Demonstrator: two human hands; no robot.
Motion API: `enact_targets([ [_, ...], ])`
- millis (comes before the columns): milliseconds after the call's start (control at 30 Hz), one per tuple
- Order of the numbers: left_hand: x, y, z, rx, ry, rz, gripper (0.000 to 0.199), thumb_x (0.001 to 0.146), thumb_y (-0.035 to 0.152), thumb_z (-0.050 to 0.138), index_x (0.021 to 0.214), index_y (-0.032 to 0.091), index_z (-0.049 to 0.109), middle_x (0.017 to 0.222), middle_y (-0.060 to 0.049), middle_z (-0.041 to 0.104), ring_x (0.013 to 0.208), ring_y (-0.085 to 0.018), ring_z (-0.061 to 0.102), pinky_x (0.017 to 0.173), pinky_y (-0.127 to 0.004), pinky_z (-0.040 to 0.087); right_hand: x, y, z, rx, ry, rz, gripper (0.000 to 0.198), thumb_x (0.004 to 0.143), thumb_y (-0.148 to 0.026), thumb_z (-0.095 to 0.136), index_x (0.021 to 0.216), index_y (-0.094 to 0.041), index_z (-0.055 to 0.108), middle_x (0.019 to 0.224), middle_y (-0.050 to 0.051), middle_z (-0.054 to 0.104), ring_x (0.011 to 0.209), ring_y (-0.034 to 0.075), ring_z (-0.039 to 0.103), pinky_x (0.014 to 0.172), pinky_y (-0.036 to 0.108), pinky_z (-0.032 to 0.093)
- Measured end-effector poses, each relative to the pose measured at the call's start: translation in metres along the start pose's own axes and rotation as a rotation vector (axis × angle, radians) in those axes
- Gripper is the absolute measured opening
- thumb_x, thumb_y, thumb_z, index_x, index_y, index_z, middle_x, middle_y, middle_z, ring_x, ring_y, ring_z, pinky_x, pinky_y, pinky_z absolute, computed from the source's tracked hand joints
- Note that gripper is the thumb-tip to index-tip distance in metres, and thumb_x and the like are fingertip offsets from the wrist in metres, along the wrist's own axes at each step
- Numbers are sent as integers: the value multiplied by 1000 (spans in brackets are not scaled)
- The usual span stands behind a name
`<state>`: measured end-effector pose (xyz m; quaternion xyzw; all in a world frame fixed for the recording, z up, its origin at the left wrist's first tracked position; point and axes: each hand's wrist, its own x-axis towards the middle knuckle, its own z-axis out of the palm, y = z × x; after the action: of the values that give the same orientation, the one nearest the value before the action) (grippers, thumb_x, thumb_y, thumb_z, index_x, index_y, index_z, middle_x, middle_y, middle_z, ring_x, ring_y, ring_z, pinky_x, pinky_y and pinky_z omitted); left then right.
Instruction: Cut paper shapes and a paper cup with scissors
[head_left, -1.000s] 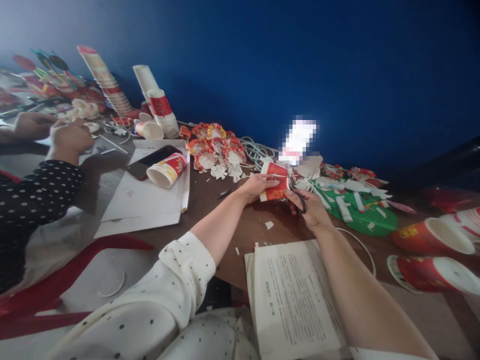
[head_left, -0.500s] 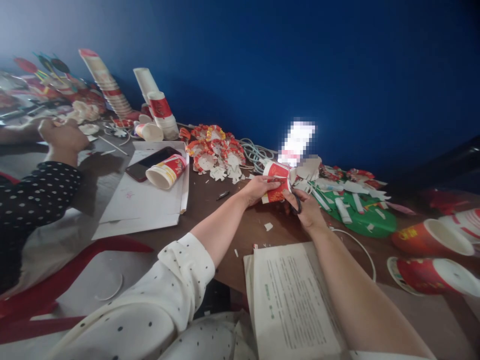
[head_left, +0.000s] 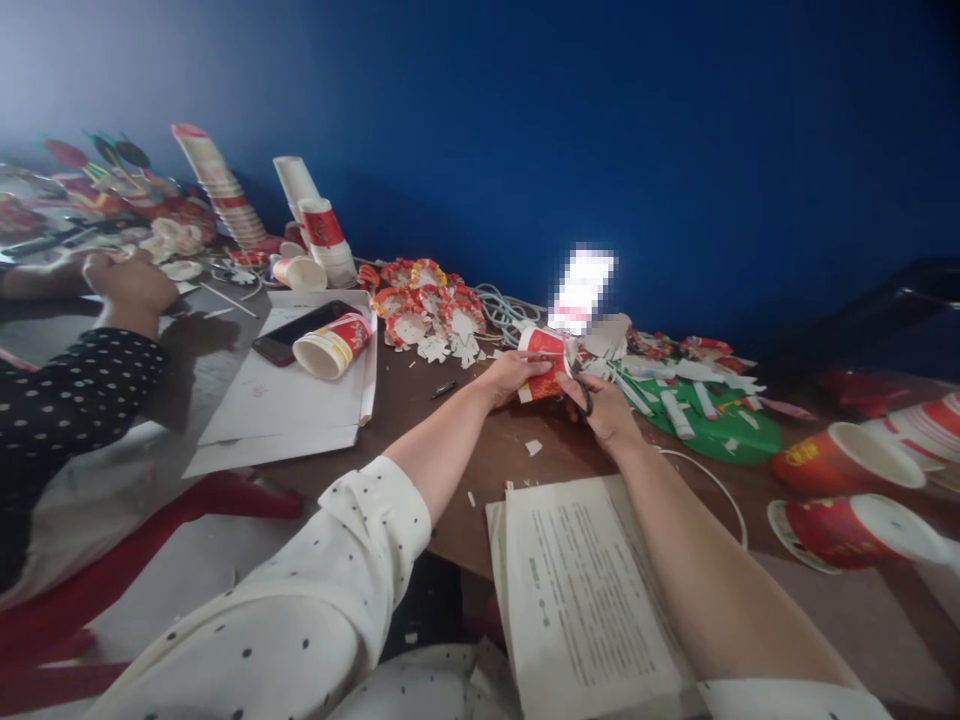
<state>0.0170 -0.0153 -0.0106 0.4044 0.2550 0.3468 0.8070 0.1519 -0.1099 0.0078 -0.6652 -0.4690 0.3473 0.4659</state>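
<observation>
One red paper cup (head_left: 545,386), over the brown table (head_left: 420,410); left hand (head_left: 510,375) has it pinched from the left, fingers across its side; right hand (head_left: 609,412) is wrapped round black scissors (head_left: 586,400) right by the cup's right edge, so it's nearer that edge; can't really make out the cup's long axis, tbh

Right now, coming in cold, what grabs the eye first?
Probably the bright, pixelated patch against the dark blue wall. Just below it, the left grip holds a red paper cup while the right grip has black-handled scissors beside it. Toward the picture's left, a tall stack of cups stands out.
</observation>
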Motion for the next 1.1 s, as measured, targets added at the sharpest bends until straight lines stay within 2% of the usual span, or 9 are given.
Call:
enact_targets([
  [133,-1,1,1,-4,32,2,9,70,6,73,79,7,72,70,-9,72,64,-17,68,85,-40,54,2,5,1,-5,6,-26,49,64,-69,71,62,-22,58,48,-2,53,43,14,46,45,28,34],
  [300,-2,1,0,20,32,7,16,66,12,79,80,7,73,72,-10,72,67,-19,69,86,-41,54,2,4,0,-18,-10,-65,48,64,-68,72,61,-23,57,48,-1,54,42,15,46,43,29,33],
  [500,-1,3,0,37,25,14,15,67,12,78,80,8,72,70,-8,72,65,-17,68,83,-37,55,2,1,0,-20,-8,-55,51,59,-70,75,59,-22,58,47,-1,54,42,13,47,43,27,36],
  [633,-3,7,1,30,24,25,14,67,9,76,79,8,71,68,-7,72,63,-16,68,83,-36,55,0,-3,0,-16,-29,-40,50,59,-69,75,65,-21,62,52,0,60,46,14,54,47,27,42],
  [800,-6,11,0,15,90,33,13,64,9,76,75,8,69,67,-8,71,61,-18,67,78,-37,55,1,-2,-1,48,-57,-38,48,62,-65,75,75,-19,66,55,1,63,51,15,58,52,27,45],
  [967,-5,13,-3,-65,70,93,18,66,16,74,82,8,69,73,-10,72,65,-18,68,71,-32,55,4,2,-1,127,-79,-20,45,64,-59,77,80,-19,68,57,0,64,51,14,58,51,25,45],
  [1100,-2,12,-6,-94,100,153,21,70,21,73,87,9,69,76,-9,73,66,-18,68,68,-30,55,5,4,0,136,-73,-11,45,64,-57,78,88,-20,70,60,0,66,54,15,60,52,26,48],
])
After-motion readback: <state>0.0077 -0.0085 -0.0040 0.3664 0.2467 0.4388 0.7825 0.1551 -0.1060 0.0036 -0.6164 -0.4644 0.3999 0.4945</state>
